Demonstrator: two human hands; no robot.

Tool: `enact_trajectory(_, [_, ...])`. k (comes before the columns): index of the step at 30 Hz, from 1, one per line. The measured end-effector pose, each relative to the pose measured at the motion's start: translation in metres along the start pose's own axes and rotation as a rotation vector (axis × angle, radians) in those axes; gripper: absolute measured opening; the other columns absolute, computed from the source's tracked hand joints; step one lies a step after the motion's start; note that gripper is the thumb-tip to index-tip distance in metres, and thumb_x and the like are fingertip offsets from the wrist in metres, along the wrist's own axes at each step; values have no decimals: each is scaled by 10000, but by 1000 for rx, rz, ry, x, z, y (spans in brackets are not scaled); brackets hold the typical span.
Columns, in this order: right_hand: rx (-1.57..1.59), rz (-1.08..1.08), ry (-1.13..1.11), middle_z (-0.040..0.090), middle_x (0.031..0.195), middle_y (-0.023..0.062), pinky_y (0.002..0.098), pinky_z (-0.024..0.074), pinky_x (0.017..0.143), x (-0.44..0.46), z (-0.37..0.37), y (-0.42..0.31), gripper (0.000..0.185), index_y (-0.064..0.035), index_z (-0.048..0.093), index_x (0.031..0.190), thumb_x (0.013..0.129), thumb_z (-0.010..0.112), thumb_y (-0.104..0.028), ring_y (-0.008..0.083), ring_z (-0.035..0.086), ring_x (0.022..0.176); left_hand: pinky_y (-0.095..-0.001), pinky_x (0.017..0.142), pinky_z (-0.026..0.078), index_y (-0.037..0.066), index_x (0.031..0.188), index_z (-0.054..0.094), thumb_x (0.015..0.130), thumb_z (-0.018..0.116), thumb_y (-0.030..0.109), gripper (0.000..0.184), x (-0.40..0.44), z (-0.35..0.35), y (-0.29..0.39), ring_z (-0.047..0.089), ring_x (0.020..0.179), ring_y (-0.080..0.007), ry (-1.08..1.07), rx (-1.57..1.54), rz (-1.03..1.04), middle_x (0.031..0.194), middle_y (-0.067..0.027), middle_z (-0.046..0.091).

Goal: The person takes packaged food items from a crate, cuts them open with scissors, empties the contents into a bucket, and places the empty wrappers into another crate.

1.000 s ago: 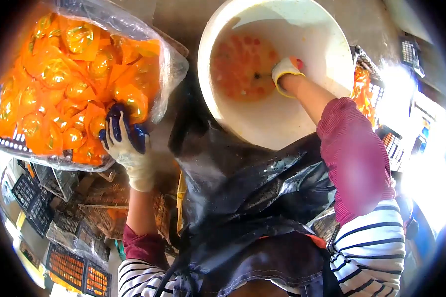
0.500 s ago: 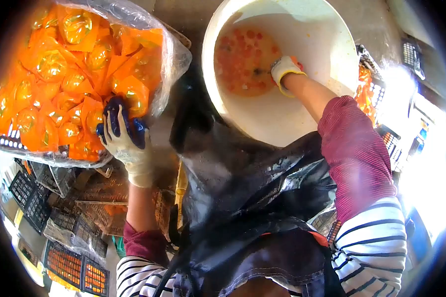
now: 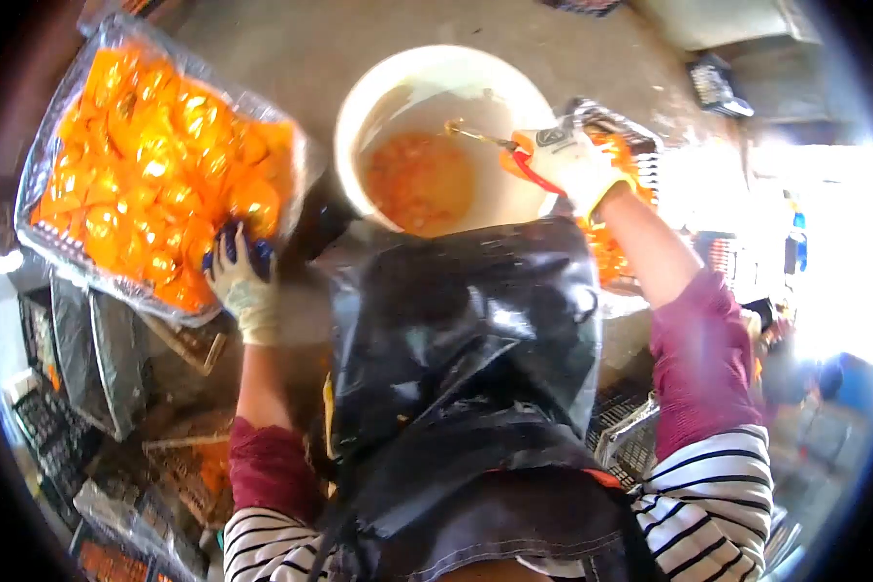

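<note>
My left hand [image 3: 240,276], in a white glove with dark blue fingers, rests on the lower right edge of a plastic-lined crate [image 3: 58,254] full of orange-wrapped items [image 3: 155,165]. Its fingers are spread against them; whether the palm holds anything is hidden. My right hand [image 3: 567,167], gloved in white and orange, is closed on a red-handled tool [image 3: 532,171] with a thin metal end. The tool points left over a white bucket [image 3: 359,107]. Reddish pieces in cloudy liquid [image 3: 419,184] lie at the bucket's bottom.
A crate of orange-wrapped items [image 3: 613,155] stands right of the bucket, partly behind my right hand. Black crates [image 3: 48,427] and a wooden crate [image 3: 179,456] are at the lower left. A black apron [image 3: 466,320] covers my lap.
My right hand has risen out of the bucket, bringing the red-handled tool into view. The view has shifted, showing more floor beyond the bucket. My left hand stays at the crate's edge.
</note>
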State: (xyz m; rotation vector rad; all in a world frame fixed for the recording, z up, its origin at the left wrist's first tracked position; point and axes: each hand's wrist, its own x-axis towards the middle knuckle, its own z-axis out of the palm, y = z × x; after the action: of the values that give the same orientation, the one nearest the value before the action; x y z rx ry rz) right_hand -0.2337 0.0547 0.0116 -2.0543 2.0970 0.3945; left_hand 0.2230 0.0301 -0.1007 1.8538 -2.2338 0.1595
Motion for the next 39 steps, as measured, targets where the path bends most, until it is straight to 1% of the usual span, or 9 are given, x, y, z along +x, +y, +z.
enact_trajectory(1, [-22,-85,87,643,875,219,450,497,684,-31,-20,6,340,-66,610,993,905,506,-378,361,629,842,-496,1056,306,206,1361,476,798,648,398,620,0,1,0,461,1248,-307,-18,36,5,1359,-128,495])
enact_trajectory(8, [97,466,337,652,1008,198,433,492,787,-184,-46,54,385,-66,608,1106,920,476,-376,358,625,903,-454,1025,343,120,1251,553,878,579,334,430,-2,3,-6,519,1160,-290,175,76,190,1261,-104,567])
enact_trajectory(19, [203,897,-115,661,1069,166,411,484,864,-264,140,108,360,-111,658,1047,872,486,-375,345,621,1009,-457,989,363,125,1267,542,894,532,399,462,-1,10,-10,528,1119,-303,178,176,241,1231,-104,587])
enact_trajectory(20, [301,995,-144,662,1051,166,393,481,874,-267,121,82,314,-119,665,1061,845,501,-278,331,627,1008,-455,986,365,130,1270,541,893,533,399,463,-2,10,-10,527,1119,-307,187,166,230,1232,-103,587])
enact_trajectory(24, [217,1065,4,676,1027,139,398,496,881,-278,178,62,315,-108,669,1059,845,524,-288,317,637,1008,-449,968,377,143,1276,543,891,535,396,461,-4,0,-2,527,1116,-317,202,134,193,1237,-98,587])
enact_trajectory(29, [-111,616,-511,688,971,139,415,538,761,-280,122,47,285,-97,701,975,789,582,-277,286,663,952,-449,943,390,144,1271,548,890,535,391,454,-4,1,1,535,1102,-314,206,153,178,1237,-89,589])
enact_trajectory(34, [-342,456,-583,703,958,86,395,543,708,-284,95,59,269,-100,704,968,769,589,-241,269,676,917,-452,945,386,146,1270,548,887,540,378,448,-2,1,0,538,1102,-310,164,181,201,1238,-80,590])
enact_trajectory(36, [139,552,-617,582,1265,35,323,473,917,-295,98,87,408,-132,562,1258,874,470,-235,150,557,1147,-455,950,391,147,1276,543,877,553,389,467,-4,2,1,538,1115,-308,150,194,190,1245,-84,587])
enact_trajectory(39, [-29,690,-634,644,1122,98,333,488,884,-280,57,76,216,-109,671,976,821,558,-209,229,623,1022,-457,971,382,150,1287,532,867,573,405,493,-1,7,-5,532,1133,-310,144,107,158,1253,-94,581])
